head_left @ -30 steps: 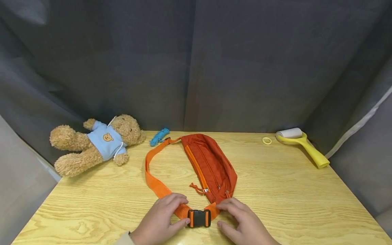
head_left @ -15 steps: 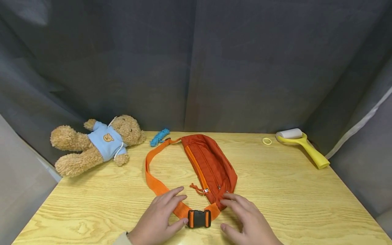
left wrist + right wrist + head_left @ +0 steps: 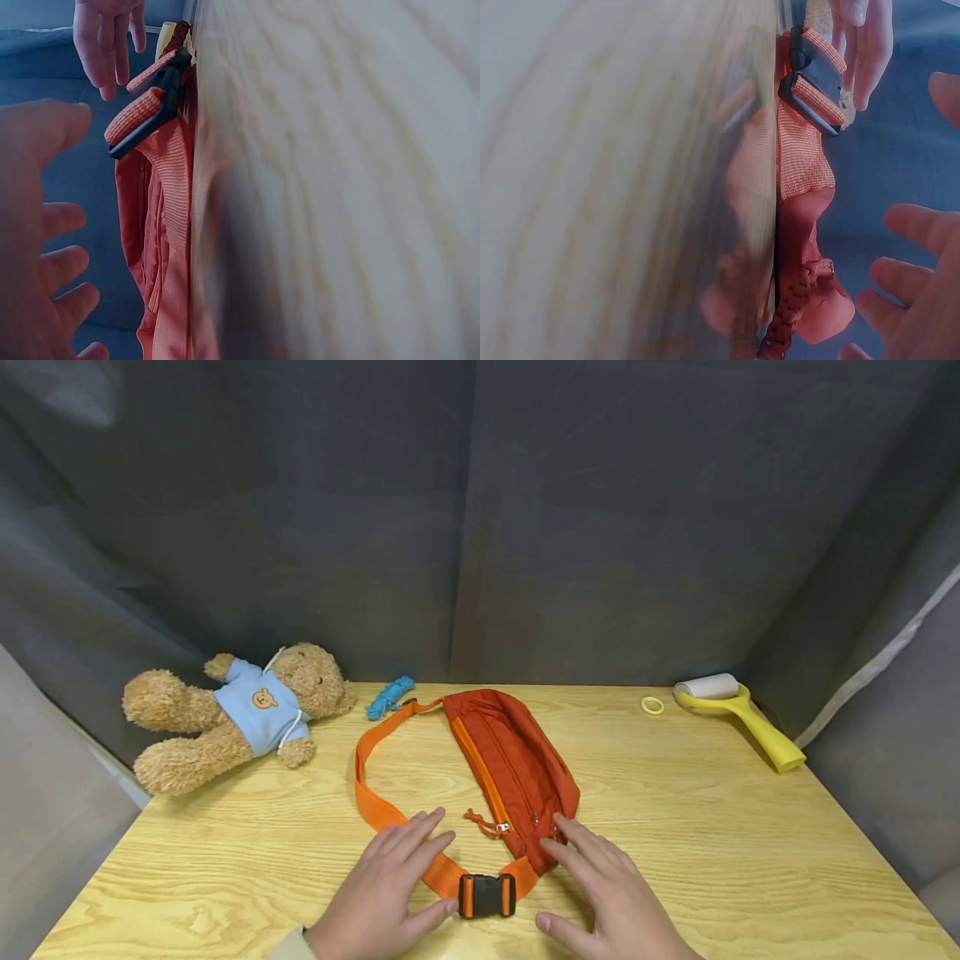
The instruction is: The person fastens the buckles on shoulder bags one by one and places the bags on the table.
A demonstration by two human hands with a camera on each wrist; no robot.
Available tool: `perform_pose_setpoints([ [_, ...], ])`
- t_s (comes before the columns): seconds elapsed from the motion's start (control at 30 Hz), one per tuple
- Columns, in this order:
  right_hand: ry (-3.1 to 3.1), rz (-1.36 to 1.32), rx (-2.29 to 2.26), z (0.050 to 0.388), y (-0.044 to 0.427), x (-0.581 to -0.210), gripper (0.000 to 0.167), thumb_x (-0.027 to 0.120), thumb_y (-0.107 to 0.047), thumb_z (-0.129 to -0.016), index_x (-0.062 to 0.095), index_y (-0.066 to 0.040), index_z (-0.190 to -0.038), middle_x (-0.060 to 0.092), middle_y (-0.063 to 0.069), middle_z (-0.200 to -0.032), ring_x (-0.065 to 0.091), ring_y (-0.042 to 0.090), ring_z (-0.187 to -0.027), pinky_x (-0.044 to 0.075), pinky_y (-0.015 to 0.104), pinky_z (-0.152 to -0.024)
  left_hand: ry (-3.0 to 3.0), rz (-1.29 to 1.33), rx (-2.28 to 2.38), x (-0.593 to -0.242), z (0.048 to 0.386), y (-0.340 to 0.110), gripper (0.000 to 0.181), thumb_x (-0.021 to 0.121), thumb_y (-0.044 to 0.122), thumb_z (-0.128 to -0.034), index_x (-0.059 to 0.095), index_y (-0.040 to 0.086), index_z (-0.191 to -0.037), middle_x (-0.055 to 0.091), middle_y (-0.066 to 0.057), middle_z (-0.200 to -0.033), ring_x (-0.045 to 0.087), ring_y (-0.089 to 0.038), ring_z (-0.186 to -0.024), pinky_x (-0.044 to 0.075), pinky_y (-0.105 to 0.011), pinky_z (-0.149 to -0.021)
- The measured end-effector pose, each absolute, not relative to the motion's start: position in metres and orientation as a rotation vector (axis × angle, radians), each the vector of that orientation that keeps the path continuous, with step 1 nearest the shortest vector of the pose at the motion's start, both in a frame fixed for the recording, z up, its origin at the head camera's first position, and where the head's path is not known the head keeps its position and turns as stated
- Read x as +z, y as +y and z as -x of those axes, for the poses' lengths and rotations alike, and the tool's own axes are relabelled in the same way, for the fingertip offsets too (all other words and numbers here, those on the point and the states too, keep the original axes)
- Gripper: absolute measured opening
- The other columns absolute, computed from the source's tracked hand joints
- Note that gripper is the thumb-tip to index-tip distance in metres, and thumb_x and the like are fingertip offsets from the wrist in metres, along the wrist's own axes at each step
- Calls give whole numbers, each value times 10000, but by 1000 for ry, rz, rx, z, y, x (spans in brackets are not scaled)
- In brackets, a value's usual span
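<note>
A red-orange waist bag (image 3: 510, 768) lies on the wooden table, its orange strap (image 3: 375, 802) looped out to the left. The black buckle (image 3: 487, 895) at the front is fastened, joining both strap ends. My left hand (image 3: 386, 885) hovers left of the buckle, fingers spread, holding nothing. On the other side, my right hand (image 3: 611, 889) is held over the lower end of the bag with fingers extended. Both wrist views show a gap between the fingers and the bag; the buckle (image 3: 154, 112) stands slightly raised in the left wrist view.
A teddy bear (image 3: 255, 706) in a blue hoodie lies at the back left, beside a blue cord bundle (image 3: 390, 697). At the back right are a yellow ring (image 3: 652, 705) and a yellow-handled lint roller (image 3: 750, 714). Dark curtains (image 3: 465, 527) enclose the table.
Both hands have drawn off the strap by the buckle, their fingers straightening and spreading. The right hand has shifted slightly right. Bag and buckle stay in place.
</note>
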State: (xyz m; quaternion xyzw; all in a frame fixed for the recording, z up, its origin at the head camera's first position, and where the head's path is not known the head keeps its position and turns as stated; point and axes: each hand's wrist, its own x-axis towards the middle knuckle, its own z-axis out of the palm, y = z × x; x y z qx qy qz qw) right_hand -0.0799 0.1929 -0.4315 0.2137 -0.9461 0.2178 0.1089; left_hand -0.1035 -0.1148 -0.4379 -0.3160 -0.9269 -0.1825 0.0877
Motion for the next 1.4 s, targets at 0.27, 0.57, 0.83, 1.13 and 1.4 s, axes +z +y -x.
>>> perform_pose_setpoints([
  [0.27,-2849,-621,586,80,194,-432,787,672,-674,-840,556,-190,-1449,358,57,-1601,372,325,-1436,293,608,-1117,-2833,910,-514,-437,104,-118,730,611,601,-932,459,192,-1517,253,-76,-1643,275,-327,-1484,235,-628,-1141],
  [0.57,-2868,-641,508,82,198,-432,848,637,-723,-833,527,-180,-1476,321,72,-1619,293,325,-1477,221,671,-1115,-2864,889,-443,-437,106,-123,779,567,654,-929,398,223,-1556,171,-48,-1666,222,-342,-1500,198,-642,-1148],
  [0.83,-2885,-630,454,83,200,-432,918,606,-776,-813,488,-187,-1507,273,75,-1639,256,328,-1492,186,696,-1110,-2839,856,-346,-438,108,-128,806,534,706,-916,373,259,-1568,165,-36,-1669,220,-335,-1504,194,-640,-1151],
  [1.13,-2908,-615,435,84,203,-431,993,597,-806,-792,429,-176,-1541,216,90,-1657,214,358,-1501,175,691,-1116,-2873,815,-310,-435,108,-131,864,514,766,-882,327,297,-1584,90,5,-1674,152,-310,-1520,144,-649,-1160],
  [1.4,-2923,-585,404,84,206,-433,999,563,-833,-789,427,-192,-1544,196,111,-1660,182,377,-1507,119,670,-1145,-2871,786,-264,-435,108,-138,893,510,787,-867,278,327,-1596,48,-2,-1679,159,-337,-1519,122,-654,-1160],
])
